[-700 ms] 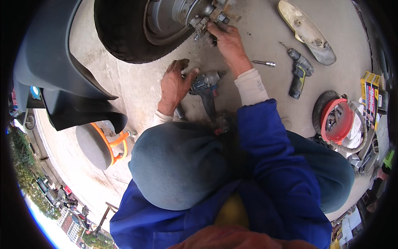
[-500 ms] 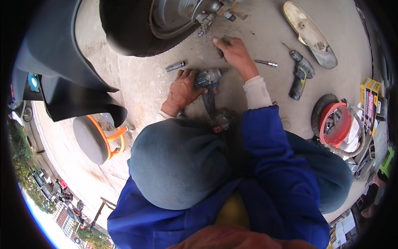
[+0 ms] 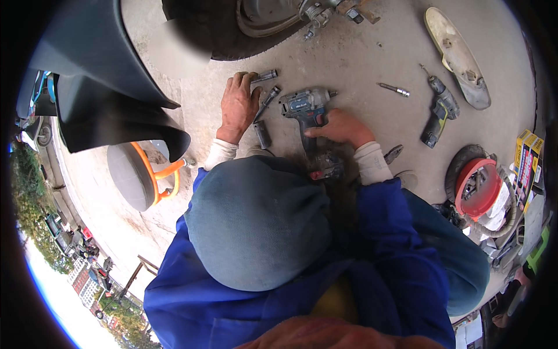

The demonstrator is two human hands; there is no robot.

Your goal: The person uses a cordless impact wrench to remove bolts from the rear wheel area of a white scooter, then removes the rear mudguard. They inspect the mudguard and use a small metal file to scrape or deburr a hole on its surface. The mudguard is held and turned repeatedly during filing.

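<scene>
I see a blue-grey cordless impact wrench (image 3: 306, 110) lying on the concrete floor (image 3: 372, 58) below the tyre (image 3: 200, 32); right hand (image 3: 340, 127) wraps its handle. Left hand (image 3: 237, 106) rests flat beside loose sockets (image 3: 264, 104), holding nothing. Vs 0.5 s ago, right hand has dropped back onto the wrench.

Bare floor (image 3: 372, 64) opens right of my blue impact wrench (image 3: 305, 107), up to the loose socket bit (image 3: 394, 89); left of it, sockets (image 3: 264, 102) crowd in; above, the tyre (image 3: 221, 35) blocks.
</scene>
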